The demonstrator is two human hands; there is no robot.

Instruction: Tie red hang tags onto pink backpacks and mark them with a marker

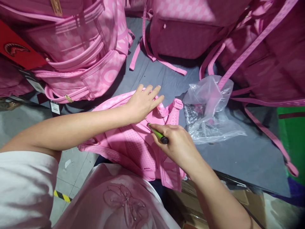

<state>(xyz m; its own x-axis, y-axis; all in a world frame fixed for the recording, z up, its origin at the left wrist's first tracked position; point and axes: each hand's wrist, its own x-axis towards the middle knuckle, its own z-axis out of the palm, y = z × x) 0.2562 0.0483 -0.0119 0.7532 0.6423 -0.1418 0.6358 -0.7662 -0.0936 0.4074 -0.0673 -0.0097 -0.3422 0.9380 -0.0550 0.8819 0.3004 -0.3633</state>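
A light pink backpack point(135, 149) lies back side up in front of me, its mesh padding facing me. My left hand point(143, 101) rests flat on its upper part with the fingers stretched out, near the pink top handle point(163, 111). My right hand point(177, 141) is closed around a green tool with a black end point(158, 135), its tip touching the backpack just below the left hand.
A crumpled clear plastic bag point(211, 109) lies to the right on the grey table surface point(238, 156). Pink backpacks point(78, 47) and darker pink ones point(267, 47) are piled at the back, with loose straps point(269, 133) trailing. A green object point(293, 140) sits at the right edge.
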